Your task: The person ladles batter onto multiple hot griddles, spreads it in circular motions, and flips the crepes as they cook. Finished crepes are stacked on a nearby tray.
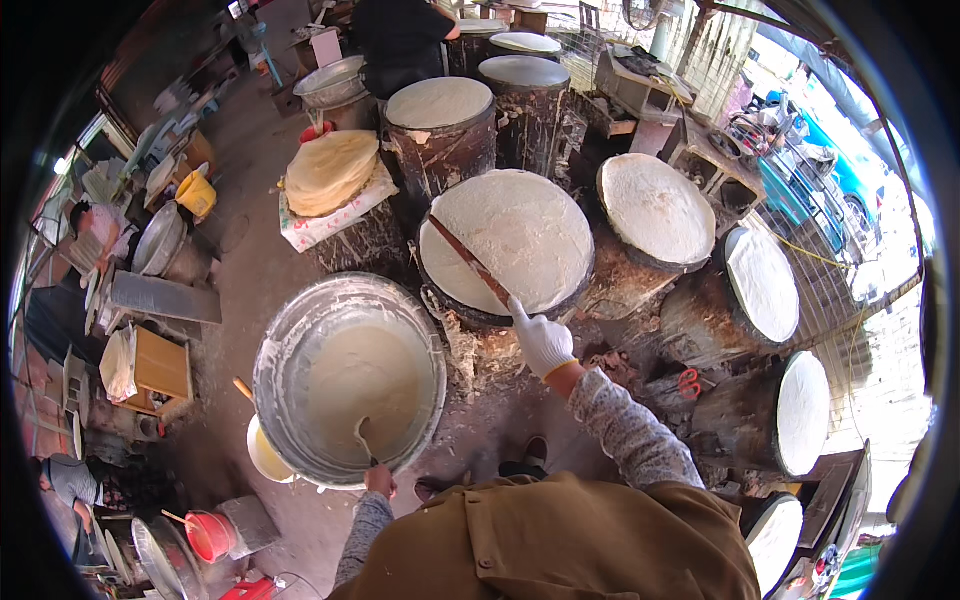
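Note:
My right hand [541, 340], in a white glove, grips a long flat wooden spreader [470, 260] that lies across a round griddle [508, 243] coated with white batter. My bare left hand [380, 482] holds the handle of a ladle [363, 440] whose bowl dips into pale batter in a large metal basin [348, 378] at my lower left. The basin's rim is smeared with dried batter.
More batter-coated round griddles stand around: one behind [439, 104], one at right [656, 208], others curving down the right [763, 282], [803, 410]. A stack of cooked thin sheets [331, 171] rests on a block. Another person [400, 35] stands at the back. A red bucket [207, 536] sits at lower left.

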### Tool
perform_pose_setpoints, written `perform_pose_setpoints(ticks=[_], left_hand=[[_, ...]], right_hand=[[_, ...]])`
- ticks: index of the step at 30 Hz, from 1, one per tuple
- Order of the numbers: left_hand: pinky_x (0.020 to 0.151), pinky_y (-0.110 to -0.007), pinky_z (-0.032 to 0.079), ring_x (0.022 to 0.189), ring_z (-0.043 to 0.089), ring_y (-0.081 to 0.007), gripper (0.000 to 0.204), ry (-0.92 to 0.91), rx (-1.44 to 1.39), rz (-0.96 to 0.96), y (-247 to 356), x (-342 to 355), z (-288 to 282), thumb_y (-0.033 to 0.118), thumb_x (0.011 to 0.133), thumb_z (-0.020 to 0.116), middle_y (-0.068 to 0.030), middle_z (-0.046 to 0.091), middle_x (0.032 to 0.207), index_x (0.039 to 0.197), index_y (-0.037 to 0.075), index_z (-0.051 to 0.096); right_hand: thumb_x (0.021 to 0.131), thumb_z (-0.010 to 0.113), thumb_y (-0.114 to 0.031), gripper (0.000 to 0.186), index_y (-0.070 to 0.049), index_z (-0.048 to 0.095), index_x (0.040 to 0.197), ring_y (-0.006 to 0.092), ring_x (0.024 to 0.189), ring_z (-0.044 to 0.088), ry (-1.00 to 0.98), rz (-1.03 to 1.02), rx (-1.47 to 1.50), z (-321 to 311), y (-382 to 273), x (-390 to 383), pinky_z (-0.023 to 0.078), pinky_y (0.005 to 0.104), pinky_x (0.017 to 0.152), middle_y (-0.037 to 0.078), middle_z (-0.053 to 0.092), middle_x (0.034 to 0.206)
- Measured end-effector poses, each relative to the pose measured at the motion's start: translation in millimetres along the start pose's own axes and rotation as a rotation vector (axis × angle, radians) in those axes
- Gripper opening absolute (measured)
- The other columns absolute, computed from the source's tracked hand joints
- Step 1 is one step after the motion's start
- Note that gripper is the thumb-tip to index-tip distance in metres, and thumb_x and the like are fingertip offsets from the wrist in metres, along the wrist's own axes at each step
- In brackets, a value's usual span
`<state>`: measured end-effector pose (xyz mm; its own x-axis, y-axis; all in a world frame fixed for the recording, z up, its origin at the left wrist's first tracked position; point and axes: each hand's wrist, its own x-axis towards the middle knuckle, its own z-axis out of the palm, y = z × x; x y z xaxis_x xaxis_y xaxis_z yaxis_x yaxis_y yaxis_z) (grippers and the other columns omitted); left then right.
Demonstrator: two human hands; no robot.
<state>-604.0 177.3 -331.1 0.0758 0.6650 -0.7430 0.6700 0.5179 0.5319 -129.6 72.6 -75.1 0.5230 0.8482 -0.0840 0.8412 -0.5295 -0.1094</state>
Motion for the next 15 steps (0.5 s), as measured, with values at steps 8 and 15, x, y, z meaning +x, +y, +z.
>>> perform_pose_setpoints(ticks=[8, 15], left_hand=[[0.030, -0.038, 0.035, 0.035, 0.049, -0.0264, 0.037, -0.004, -0.132, -0.087, 20.3, -20.1, 2.2, 0.024, 0.089, 0.045, -0.0148, 0.047, 0.047, 0.061, 0.001, 0.051], [0.030, -0.038, 0.035, 0.036, 0.050, -0.0255, 0.038, 0.050, -0.171, -0.145, 23.1, -20.6, 1.6, 0.027, 0.089, 0.045, -0.0145, 0.047, 0.048, 0.062, 0.001, 0.050]], right_hand=[[0.091, 0.047, -0.010, 0.062, -0.017, 0.028, 0.150, 0.0332, 0.061, 0.069, 0.089, 0.012, -0.054, 11.7, 23.6, 7.5, 0.053, 0.0459, 0.052, 0.018, 0.067, 0.073], [0.094, 0.050, -0.022, 0.060, -0.026, 0.028, 0.149, 0.0357, 0.063, 0.068, 0.055, 0.065, 0.086, 0.4, 32.5, -32.0, 0.053, 0.0473, 0.054, 0.019, 0.067, 0.075]])
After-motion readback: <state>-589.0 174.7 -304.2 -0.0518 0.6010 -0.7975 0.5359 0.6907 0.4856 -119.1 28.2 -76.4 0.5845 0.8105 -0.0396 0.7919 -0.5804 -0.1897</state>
